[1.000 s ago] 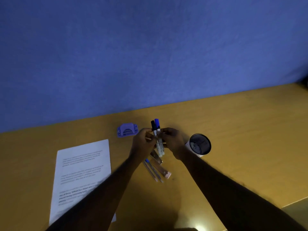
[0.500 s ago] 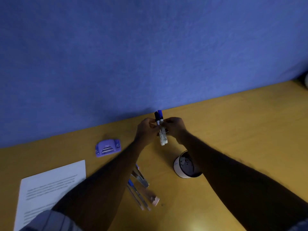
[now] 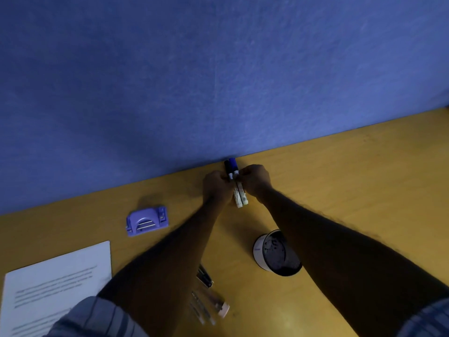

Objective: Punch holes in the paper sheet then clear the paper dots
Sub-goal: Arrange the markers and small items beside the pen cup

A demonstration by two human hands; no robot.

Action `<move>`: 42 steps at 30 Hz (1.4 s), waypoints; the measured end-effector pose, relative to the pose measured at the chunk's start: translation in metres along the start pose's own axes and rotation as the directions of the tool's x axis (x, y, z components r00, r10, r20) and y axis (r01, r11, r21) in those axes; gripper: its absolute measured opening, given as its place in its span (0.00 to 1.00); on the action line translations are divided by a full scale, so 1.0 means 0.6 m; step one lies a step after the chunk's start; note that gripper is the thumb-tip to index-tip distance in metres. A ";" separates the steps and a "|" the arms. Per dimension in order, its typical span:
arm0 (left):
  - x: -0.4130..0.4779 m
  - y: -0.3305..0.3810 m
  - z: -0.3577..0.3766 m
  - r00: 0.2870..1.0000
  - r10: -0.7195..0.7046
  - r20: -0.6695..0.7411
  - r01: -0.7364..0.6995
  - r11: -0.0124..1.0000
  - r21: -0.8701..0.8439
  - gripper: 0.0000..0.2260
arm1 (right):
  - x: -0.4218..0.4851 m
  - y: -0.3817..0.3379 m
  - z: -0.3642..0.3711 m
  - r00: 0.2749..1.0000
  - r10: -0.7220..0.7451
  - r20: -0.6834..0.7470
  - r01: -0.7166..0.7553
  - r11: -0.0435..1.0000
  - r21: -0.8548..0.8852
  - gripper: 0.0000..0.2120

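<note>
Holding two markers (image 3: 239,188) between both grips at 12 o'clock: left hand (image 3: 217,188) and right hand (image 3: 255,180) pinch them together over the table (image 3: 352,186). Hole punch (image 3: 146,221) untouched at 9 o'clock; paper sheet (image 3: 56,280) at 8 o'clock. Judgement: punching not yet begun.

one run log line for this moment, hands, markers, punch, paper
both hands: left hand and right hand hold two markers at desk back | hole punch: untouched | paper sheet: unpunched

Bare forearms; short striped blue-grey sleeves (image 3: 97,317) on both arms.
</note>
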State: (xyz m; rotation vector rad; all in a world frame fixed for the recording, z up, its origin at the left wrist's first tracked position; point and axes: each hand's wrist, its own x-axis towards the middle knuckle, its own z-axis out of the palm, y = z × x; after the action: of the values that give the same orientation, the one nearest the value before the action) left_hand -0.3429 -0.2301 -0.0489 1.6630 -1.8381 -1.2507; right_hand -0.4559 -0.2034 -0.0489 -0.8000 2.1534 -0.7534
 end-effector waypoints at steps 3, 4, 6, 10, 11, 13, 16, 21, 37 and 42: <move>-0.006 0.000 0.002 1.000 0.017 -0.020 -0.016 1.000 0.026 0.17 | -0.004 0.001 0.002 1.000 -0.014 -0.026 0.014 1.000 -0.003 0.09; -0.007 -0.001 0.002 1.000 0.009 -0.020 -0.008 1.000 0.029 0.17 | -0.004 0.002 0.002 0.999 -0.014 -0.029 0.014 1.000 0.000 0.08; -0.007 -0.001 0.001 1.000 -0.001 -0.016 0.001 0.999 0.036 0.17 | -0.007 0.001 0.002 1.000 -0.012 -0.024 0.012 1.000 0.000 0.07; -0.012 0.003 -0.007 1.000 0.009 -0.006 -0.009 0.997 0.082 0.19 | -0.014 0.001 -0.005 1.000 -0.017 -0.022 0.016 0.999 -0.049 0.11; -0.014 0.003 -0.011 1.000 0.011 -0.004 -0.011 0.995 0.098 0.19 | -0.016 0.002 -0.007 1.000 -0.008 -0.019 0.007 0.999 -0.051 0.11; -0.017 0.000 -0.020 1.000 0.007 0.009 -0.008 0.992 0.126 0.15 | -0.021 0.005 -0.012 1.000 0.005 -0.008 -0.005 0.998 -0.057 0.11; -0.025 -0.014 -0.043 1.000 0.001 0.022 -0.004 0.990 0.140 0.12 | -0.027 0.009 -0.022 1.000 0.012 0.007 -0.011 0.996 -0.093 0.07; -0.056 -0.043 -0.094 0.998 0.060 -0.016 -0.057 0.986 0.158 0.12 | -0.048 0.005 -0.036 1.000 0.012 0.027 -0.007 0.982 -0.187 0.09; -0.263 -0.207 -0.243 0.987 0.081 -0.142 -0.060 0.988 0.144 0.08 | -0.269 -0.051 0.044 0.908 -0.382 0.173 0.419 0.811 -0.408 0.11; -0.315 -0.245 -0.258 0.994 0.068 -0.091 -0.052 0.985 0.162 0.10 | -0.350 -0.006 0.093 0.871 -0.358 0.337 0.492 0.630 -0.601 0.12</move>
State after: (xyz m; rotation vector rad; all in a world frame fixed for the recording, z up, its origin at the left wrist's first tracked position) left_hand -0.0910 -0.0982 -0.0277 1.7038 -1.9579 -1.0037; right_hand -0.2950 -0.0690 0.0073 -1.7447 2.0690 -0.0490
